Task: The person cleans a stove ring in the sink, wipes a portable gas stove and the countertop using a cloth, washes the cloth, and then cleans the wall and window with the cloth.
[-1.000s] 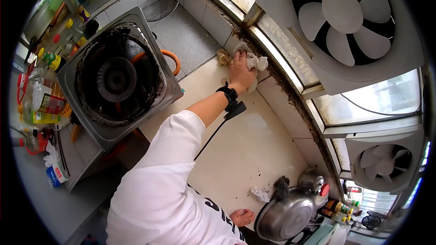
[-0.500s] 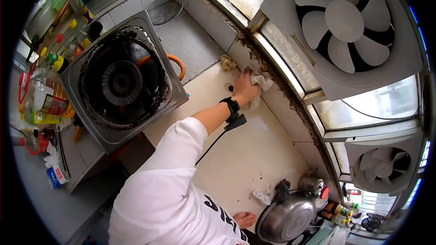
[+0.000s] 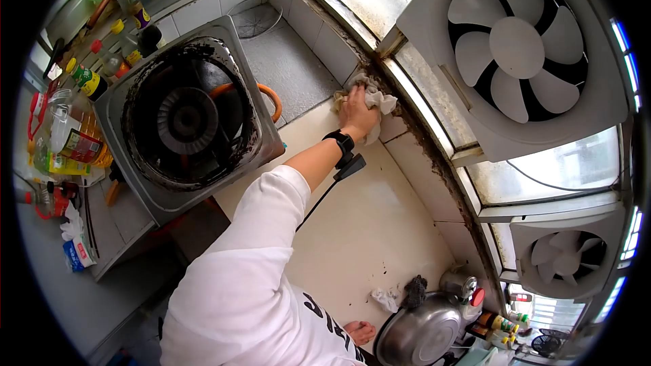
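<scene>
My left hand (image 3: 359, 114), with a black watch (image 3: 342, 144) at the wrist, reaches far out and presses a crumpled whitish rag (image 3: 381, 100) into the corner where the countertop meets the tiled wall. Its fingers are bent over the rag. A yellowish crumpled scrap (image 3: 338, 99) shows beside the fingers, partly hidden. My right hand (image 3: 359, 332) rests low near my body at the counter edge, fingers curled, with nothing visible in it. Below the left forearm, a black stick-like piece (image 3: 350, 167) with a thin rod juts over the cream countertop (image 3: 366, 230).
A greasy gas stove (image 3: 186, 118) with an orange hose (image 3: 271, 100) stands left, bottles (image 3: 87, 80) behind it. An upturned metal basin (image 3: 424, 332), dark scourer (image 3: 416, 291) and white scrap (image 3: 385, 299) lie lower right. Fans (image 3: 517, 46) line the window above a grimy ledge.
My left hand and the rag have moved up and left along the wall, up against the yellowish scrap. The dark hole in the countertop is now covered. My right hand stays low.
</scene>
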A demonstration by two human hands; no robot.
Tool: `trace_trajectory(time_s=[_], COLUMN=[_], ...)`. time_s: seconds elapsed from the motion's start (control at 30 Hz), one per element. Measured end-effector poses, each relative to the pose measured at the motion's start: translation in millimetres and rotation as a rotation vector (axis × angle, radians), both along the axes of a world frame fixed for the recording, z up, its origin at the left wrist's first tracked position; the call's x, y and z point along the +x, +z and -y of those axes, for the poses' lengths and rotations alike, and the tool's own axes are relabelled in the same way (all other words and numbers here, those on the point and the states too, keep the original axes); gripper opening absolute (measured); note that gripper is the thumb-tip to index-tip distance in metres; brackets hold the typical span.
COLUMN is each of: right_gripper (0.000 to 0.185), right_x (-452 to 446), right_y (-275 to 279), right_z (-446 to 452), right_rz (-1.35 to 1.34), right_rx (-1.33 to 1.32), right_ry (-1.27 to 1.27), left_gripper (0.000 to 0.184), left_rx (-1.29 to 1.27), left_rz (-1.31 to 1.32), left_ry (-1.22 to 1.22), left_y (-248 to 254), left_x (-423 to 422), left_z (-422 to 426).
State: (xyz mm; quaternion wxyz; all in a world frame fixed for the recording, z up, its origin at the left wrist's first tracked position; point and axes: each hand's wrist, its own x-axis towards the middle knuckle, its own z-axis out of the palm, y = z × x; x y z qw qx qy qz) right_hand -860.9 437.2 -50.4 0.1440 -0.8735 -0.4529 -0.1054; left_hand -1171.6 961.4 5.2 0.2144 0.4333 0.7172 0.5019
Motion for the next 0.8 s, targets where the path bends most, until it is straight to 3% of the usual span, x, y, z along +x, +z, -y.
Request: trace_trajectory(time_s=[0.1, 0.2, 0.27, 0.37, 0.43, 0.5, 0.57, 0.63, 0.7, 0.77, 0.8], right_gripper=[0.020, 0.020, 0.019, 0.017, 0.016, 0.017, 0.018, 0.020, 0.015, 0.010, 0.011], right_x=[4, 1, -5, -7, -6, -10, -8, -1, 1, -1, -4], right_y=[-1, 6, 10, 8, 8, 7, 9, 7, 4, 7, 11], right_z=[3, 0, 1, -3, -5, -6, -2, 2, 2, 2, -1], right_rz=[-0.039, -0.033, -0.041, -0.039, -0.018, -0.032, -0.039, -0.085, -0.026, 0.033, 0.020], right_rx=[-0.092, -0.067, -0.066, -0.052, -0.035, -0.001, 0.025, -0.033, -0.002, 0.026, 0.028], right_ry=[-0.043, -0.003, 0.005, -0.064, -0.033, -0.024, -0.028, 0.000, 0.025, 0.041, 0.056], left_gripper=[0.068, 0.064, 0.062, 0.058, 0.056, 0.054, 0.058, 0.061, 0.059, 0.057, 0.057], left_rx=[0.133, -0.043, -0.199, -0.264, -0.318, -0.219, 0.099, 0.129, 0.116, -0.073, -0.236], left_rz=[-0.076, -0.038, 0.068, -0.001, 0.123, 0.200, 0.282, 0.254, 0.189, 0.028, 0.092], left_ry=[0.182, 0.171, -0.073, -0.185, -0.353, -0.268, 0.141, 0.344, 0.400, 0.343, 0.228], left_y=[37, 39, 25, 22, 23, 24, 25, 38, 49, 37, 27], left_x=[-8, 3, 17, 32, 26, 21, 17, -1, -27, -49, -61], left_z=[1, 11, 30, 45, 46, 46, 39, 22, 8, -10, -18])
